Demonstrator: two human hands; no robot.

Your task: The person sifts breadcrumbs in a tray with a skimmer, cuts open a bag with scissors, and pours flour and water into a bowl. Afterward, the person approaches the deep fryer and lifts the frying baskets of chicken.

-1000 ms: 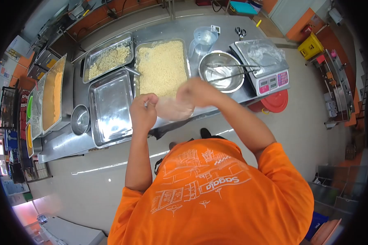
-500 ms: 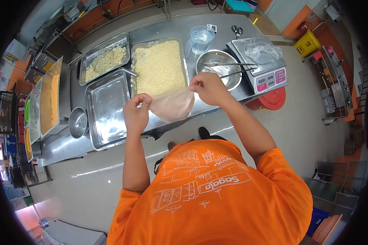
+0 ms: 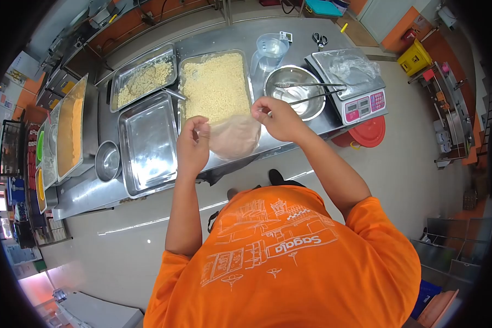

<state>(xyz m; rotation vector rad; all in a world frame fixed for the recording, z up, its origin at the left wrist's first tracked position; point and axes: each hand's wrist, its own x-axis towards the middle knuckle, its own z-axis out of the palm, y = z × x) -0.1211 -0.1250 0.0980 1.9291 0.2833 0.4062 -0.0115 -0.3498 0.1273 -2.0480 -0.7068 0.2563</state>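
Note:
Between my hands hangs a thin, pale pink, floppy sheet (image 3: 236,141). It looks like flattened raw meat, but I cannot tell whether clear film covers it. My left hand (image 3: 193,143) pinches its left upper corner, and my right hand (image 3: 277,119) pinches its right upper corner. The sheet hangs at the table's front edge, over the near end of a metal tray (image 3: 250,82) filled with pale yellow crumbs (image 3: 213,85). To the right of the tray, close to my right hand, stands a steel bowl (image 3: 269,82) with tongs (image 3: 314,85) resting across it.
Left are a bare metal tray (image 3: 147,145), a clumpy-crumb tray (image 3: 145,82), a small bowl (image 3: 108,161) and a bin of orange powder (image 3: 71,136). At right stand a water jug (image 3: 270,50), scissors (image 3: 320,39), a scale (image 3: 361,106) and a red lidded bucket (image 3: 368,133).
My left hand has shifted right and slightly up, closer to my right hand, and the pink sheet slackens between them. My right hand stays nearly in place.

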